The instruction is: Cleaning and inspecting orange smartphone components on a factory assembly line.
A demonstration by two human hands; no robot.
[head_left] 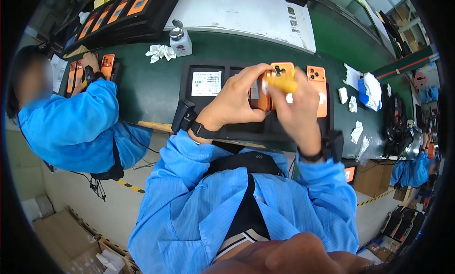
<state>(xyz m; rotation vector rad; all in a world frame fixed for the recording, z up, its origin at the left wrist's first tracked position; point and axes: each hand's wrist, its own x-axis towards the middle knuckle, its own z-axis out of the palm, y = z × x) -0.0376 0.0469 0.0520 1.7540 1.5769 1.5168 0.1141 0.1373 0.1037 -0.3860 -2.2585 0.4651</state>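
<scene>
My left hand is closed around an orange phone, held on edge above the black tray. My right hand is closed on a yellow object, smeared by motion, right beside the phone's upper end; its kind cannot be made out. Just behind my hands, an orange phone with a camera block shows in part. A further orange phone lies at the tray's right side, camera end away from me. A white printed label sheet sits in the tray's left compartment.
A white pump bottle stands behind the tray beside crumpled tissue. More tissue scraps and a blue-and-white pack lie to the right. Black trays of phones are stacked back left. At left a co-worker handles orange phones.
</scene>
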